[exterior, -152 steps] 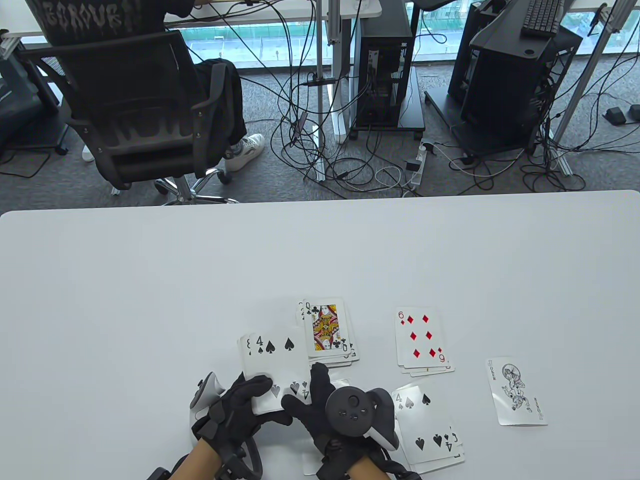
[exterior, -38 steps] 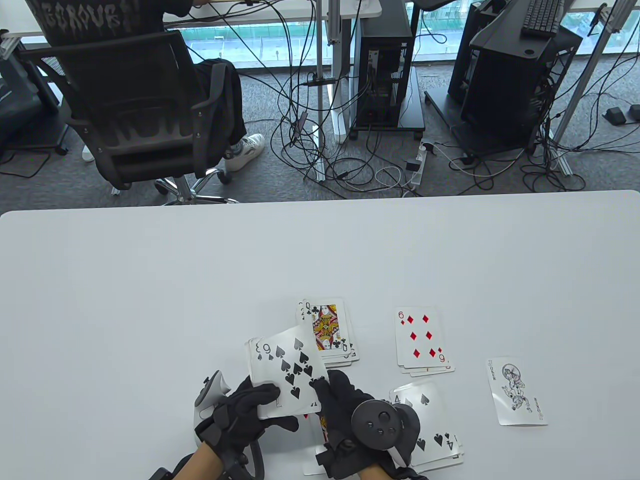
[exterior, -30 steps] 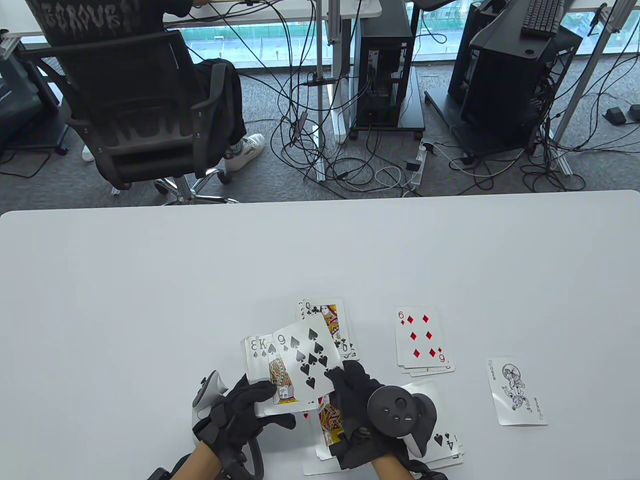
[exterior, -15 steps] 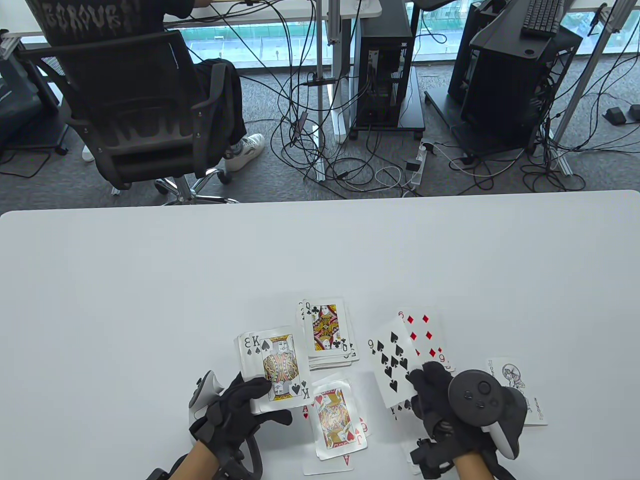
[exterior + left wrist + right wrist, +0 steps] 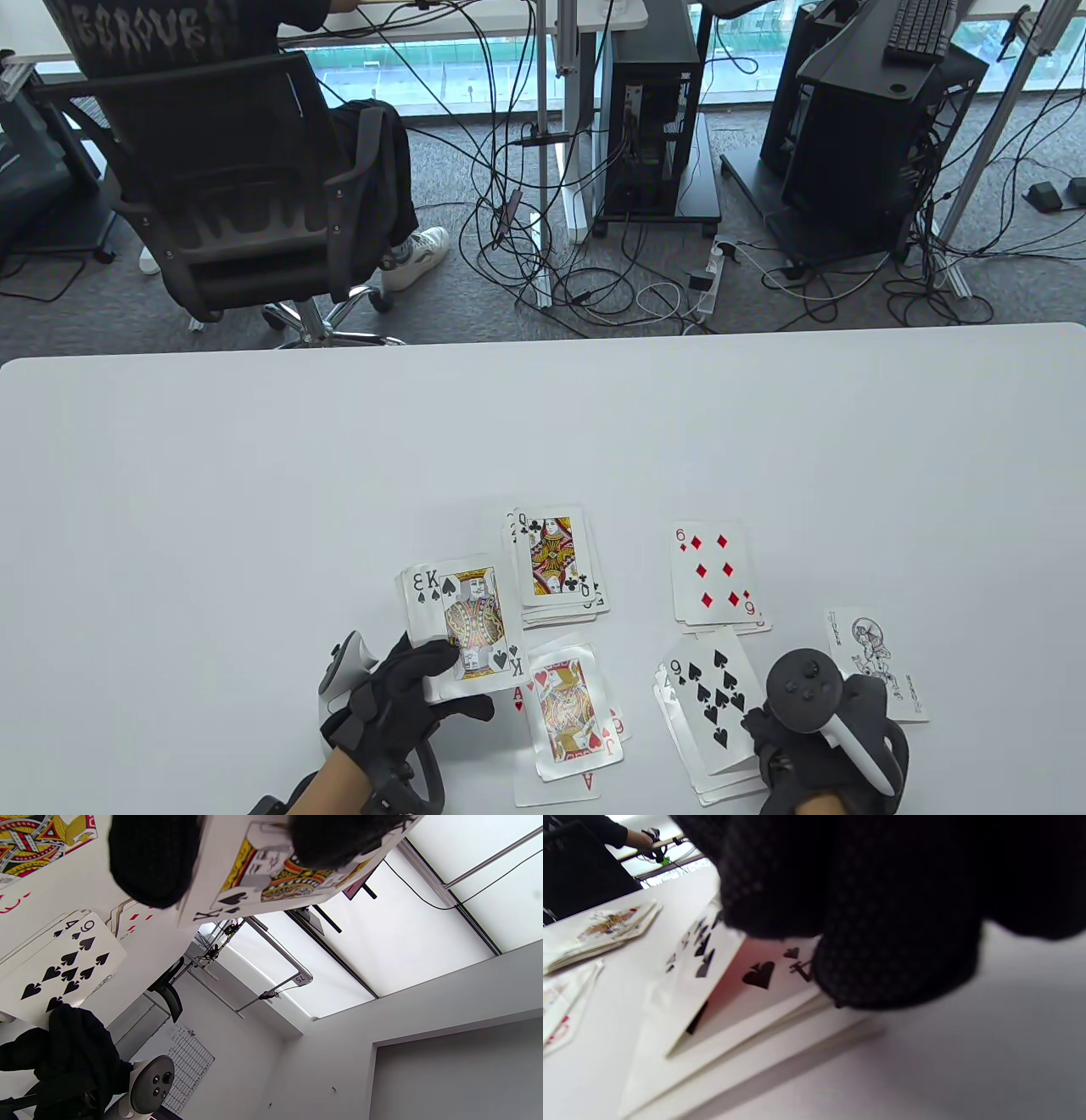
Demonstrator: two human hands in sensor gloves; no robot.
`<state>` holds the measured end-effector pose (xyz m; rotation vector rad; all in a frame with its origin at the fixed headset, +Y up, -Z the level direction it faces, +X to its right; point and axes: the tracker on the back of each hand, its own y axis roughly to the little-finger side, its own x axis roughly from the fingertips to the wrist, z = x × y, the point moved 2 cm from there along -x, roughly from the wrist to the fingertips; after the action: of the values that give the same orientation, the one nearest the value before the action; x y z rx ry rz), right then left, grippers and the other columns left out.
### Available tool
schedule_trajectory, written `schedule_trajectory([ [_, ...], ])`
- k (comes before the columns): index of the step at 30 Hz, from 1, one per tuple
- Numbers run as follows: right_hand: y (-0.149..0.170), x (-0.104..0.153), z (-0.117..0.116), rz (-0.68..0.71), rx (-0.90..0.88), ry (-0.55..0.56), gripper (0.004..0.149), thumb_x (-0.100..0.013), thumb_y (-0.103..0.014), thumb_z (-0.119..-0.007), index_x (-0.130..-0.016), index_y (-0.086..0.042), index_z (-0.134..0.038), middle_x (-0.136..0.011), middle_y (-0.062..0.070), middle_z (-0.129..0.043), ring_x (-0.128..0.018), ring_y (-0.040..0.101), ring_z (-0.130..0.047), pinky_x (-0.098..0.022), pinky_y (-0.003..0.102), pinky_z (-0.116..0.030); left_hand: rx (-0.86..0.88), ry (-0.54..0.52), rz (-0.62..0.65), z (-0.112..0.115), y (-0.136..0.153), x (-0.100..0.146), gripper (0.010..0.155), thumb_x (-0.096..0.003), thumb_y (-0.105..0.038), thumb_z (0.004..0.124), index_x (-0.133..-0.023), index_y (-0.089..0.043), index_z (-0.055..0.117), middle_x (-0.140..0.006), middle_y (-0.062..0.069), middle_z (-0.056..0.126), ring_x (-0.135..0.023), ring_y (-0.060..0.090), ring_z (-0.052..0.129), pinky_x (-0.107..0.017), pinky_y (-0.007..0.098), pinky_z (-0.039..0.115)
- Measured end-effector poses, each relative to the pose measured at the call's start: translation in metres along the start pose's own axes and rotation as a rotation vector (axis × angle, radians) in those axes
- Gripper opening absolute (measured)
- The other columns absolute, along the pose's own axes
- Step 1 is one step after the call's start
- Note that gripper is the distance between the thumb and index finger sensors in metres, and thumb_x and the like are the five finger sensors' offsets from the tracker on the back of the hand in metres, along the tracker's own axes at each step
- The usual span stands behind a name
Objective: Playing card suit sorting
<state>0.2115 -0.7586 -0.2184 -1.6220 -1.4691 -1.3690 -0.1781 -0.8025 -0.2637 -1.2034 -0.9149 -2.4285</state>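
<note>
The nine (image 5: 711, 698) has swung from the deck (image 5: 462, 624) to the five-o'clock spade pile (image 5: 721, 777); right hand (image 5: 827, 734) pinches it, pending release, left hand (image 5: 407, 692) gripping the deck.

My view: white table (image 5: 543, 424) in front, grey carpet (image 5: 475, 297) past it with loose cables (image 5: 594, 289), black office chair (image 5: 229, 178) top left, PC tower (image 5: 653, 127) on a stand, bright windows behind
</note>
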Motion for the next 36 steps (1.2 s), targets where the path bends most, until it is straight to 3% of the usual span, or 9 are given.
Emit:
schedule_trajectory([
  [6,-0.004,-0.007,-0.022,-0.056,0.215,-0.075,0.047,-0.051,-0.027,-0.07,-0.066,0.017,-0.077,-0.029,0.008,-0.095,-0.019,0.026,-0.1,-0.017,0.045,-0.087,0.0,-0.004,-0.001,0.0,0.0,0.0,0.05,-0.0607,-0.039,0.069,-0.106,-0.036,0.046,-0.111,-0.007,0.06,-0.098,0.027,0.075,-0.055,0.041,0.084],
  [17,-0.015,-0.006,-0.023,-0.078,0.371,-0.069,0.05,-0.051,-0.029,-0.068,-0.069,0.017,-0.077,-0.031,0.009,-0.095,-0.021,0.027,-0.1,-0.02,0.046,-0.087,0.0,-0.006,-0.008,0.0,0.001,0.001,0.05,-0.0606,-0.039,0.069,-0.106,-0.036,0.046,-0.111,-0.007,0.06,-0.098,0.027,0.075,-0.055,0.041,0.084],
  [21,-0.02,-0.006,-0.01,-0.094,0.363,-0.048,0.054,-0.051,-0.032,-0.071,-0.07,0.017,-0.076,-0.032,0.01,-0.095,-0.023,0.029,-0.1,-0.021,0.047,-0.087,0.0,-0.006,-0.012,0.0,0.001,0.001,0.051,-0.0607,-0.039,0.069,-0.106,-0.036,0.046,-0.111,-0.006,0.06,-0.098,0.027,0.075,-0.055,0.041,0.084],
  [24,-0.037,-0.001,0.01,-0.038,0.273,0.037,0.054,-0.052,-0.032,-0.071,-0.072,0.018,-0.075,-0.034,0.011,-0.095,-0.024,0.03,-0.1,-0.022,0.048,-0.086,0.001,-0.007,-0.015,-0.001,0.002,0.001,0.051,-0.0607,-0.039,0.069,-0.106,-0.036,0.046,-0.111,-0.006,0.06,-0.098,0.027,0.075,-0.055,0.041,0.084],
  [30,-0.105,0.017,0.044,0.266,0.036,0.326,0.054,-0.052,-0.031,-0.071,-0.073,0.019,-0.074,-0.035,0.012,-0.095,-0.025,0.031,-0.1,-0.022,0.049,-0.086,0.0,-0.006,-0.012,0.0,0.001,0.001,0.051,-0.0607,-0.039,0.069,-0.106,-0.036,0.046,-0.111,-0.006,0.06,-0.098,0.027,0.075,-0.055,0.041,0.084],
  [36,-0.156,0.028,0.042,0.471,-0.114,0.503,0.055,-0.052,-0.033,-0.07,-0.075,0.017,-0.073,-0.037,0.011,-0.095,-0.028,0.03,-0.1,-0.024,0.048,-0.086,0.002,-0.001,-0.008,0.0,0.001,0.001,0.051,-0.0607,-0.039,0.069,-0.106,-0.036,0.046,-0.111,-0.006,0.06,-0.099,0.027,0.075,-0.055,0.041,0.083],
])
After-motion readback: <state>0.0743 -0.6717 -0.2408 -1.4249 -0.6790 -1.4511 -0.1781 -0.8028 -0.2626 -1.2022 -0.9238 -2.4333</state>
